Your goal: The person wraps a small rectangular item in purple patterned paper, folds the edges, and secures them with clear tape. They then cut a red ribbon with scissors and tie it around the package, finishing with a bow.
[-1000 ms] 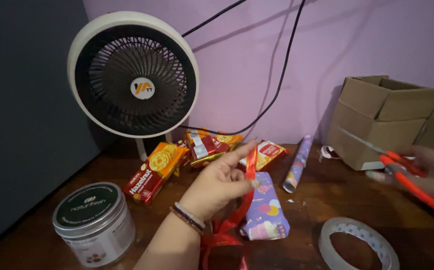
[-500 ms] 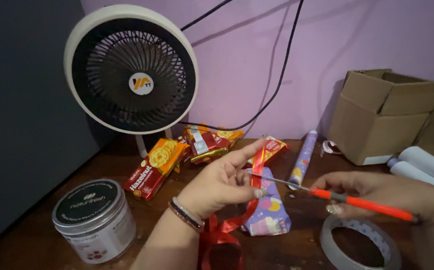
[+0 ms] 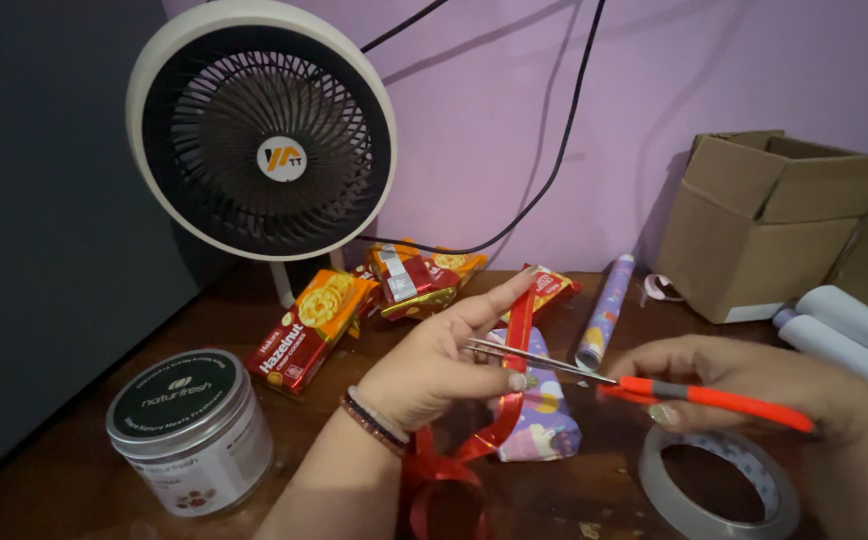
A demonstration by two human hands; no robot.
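On the dark wooden worktop, before the white fan, the left hand pinches a red ribbon upright over a wrapped parcel, fingers closed on it. The right hand is closed round orange-handled scissors, blades parted about the ribbon; a clean cut likely wants the strip kept taut and the blades square across it

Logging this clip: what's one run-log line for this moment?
left hand: holds red ribbon upright | right hand: orange-handled scissors, blades at ribbon | tape roll on table
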